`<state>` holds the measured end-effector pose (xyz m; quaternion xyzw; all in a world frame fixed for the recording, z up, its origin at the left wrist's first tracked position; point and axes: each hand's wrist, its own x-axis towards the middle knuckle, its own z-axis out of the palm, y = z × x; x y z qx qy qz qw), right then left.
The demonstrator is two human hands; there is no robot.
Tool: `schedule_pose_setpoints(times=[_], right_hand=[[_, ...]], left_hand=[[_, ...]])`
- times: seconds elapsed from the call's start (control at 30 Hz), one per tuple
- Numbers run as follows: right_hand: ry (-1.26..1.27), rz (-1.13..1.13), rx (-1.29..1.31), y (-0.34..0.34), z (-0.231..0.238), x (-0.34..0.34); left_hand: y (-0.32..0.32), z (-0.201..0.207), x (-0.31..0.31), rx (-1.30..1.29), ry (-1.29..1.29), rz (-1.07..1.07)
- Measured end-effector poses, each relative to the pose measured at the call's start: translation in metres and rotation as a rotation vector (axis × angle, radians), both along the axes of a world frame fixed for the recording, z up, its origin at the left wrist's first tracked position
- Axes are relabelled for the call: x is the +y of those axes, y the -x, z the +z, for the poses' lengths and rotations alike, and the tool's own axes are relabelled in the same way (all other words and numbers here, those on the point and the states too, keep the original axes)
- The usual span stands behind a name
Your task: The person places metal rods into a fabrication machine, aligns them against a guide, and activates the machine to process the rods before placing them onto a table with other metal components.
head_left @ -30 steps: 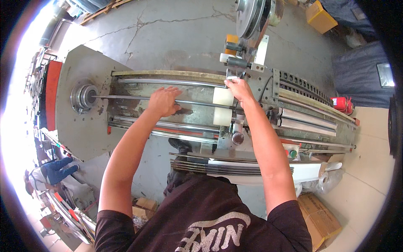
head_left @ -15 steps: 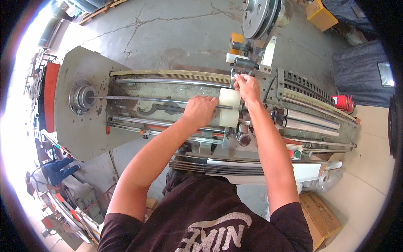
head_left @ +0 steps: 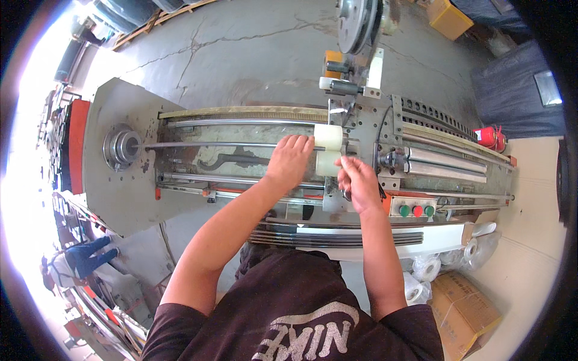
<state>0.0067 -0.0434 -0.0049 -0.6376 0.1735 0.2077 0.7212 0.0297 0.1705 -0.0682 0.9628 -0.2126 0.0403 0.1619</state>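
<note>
A long metal rod [head_left: 211, 145] runs from the round chuck [head_left: 122, 147] at the left toward two whitish rollers. My left hand [head_left: 290, 161] lies over the rod, its fingers bent across it, just left of the far roller [head_left: 328, 136]; the thumb is hidden. Beside the near roller [head_left: 327, 163] is my right hand [head_left: 360, 180], its fingers curled together at the metal carriage [head_left: 337, 203]. A small dark part shows under those fingers, but what they hold is mostly covered. A flat hooked wrench [head_left: 232, 160] rests on the machine bed, left of my left hand.
Green and red push buttons [head_left: 417, 210] sit on a box right of my right forearm. A big pulley wheel [head_left: 356, 24] rises beyond the carriage. Dark rods [head_left: 337, 239] lie along the near side. A carton [head_left: 460, 310] and a red extinguisher [head_left: 490, 138] stand to the right.
My right hand has come from the carriage's far side toward me, to beside the near roller. My left hand stays over the rod. The view has shifted slightly.
</note>
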Motion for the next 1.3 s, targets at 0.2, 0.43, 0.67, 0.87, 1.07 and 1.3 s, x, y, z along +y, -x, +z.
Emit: schedule_pose_setpoints(times=[0.2, 0.43, 0.67, 0.87, 1.07, 1.3], right_hand=[[0.108, 0.142, -0.015, 0.087, -0.007, -0.015], [0.419, 0.067, -0.174, 0.137, -0.071, -0.068], [0.973, 0.104, -0.665, 0.102, -0.11, -0.102], [1.127, 0.491, -0.712, 0.069, -0.132, -0.112], [1.197, 0.535, -0.754, 0.065, -0.132, -0.12], [1.304, 0.448, -0.995, 0.057, -0.142, -0.119]], left_hand=[[0.0, -0.003, 0.004, -0.01, -0.045, 0.001], [0.0, 0.011, 0.003, 0.075, -0.087, -0.013], [-0.003, 0.015, -0.001, 0.052, -0.08, -0.039], [-0.012, -0.001, 0.01, -0.008, 0.104, -0.076], [-0.017, 0.004, 0.01, 0.115, 0.2, 0.059], [-0.024, 0.017, 0.013, 0.199, 0.129, 0.121]])
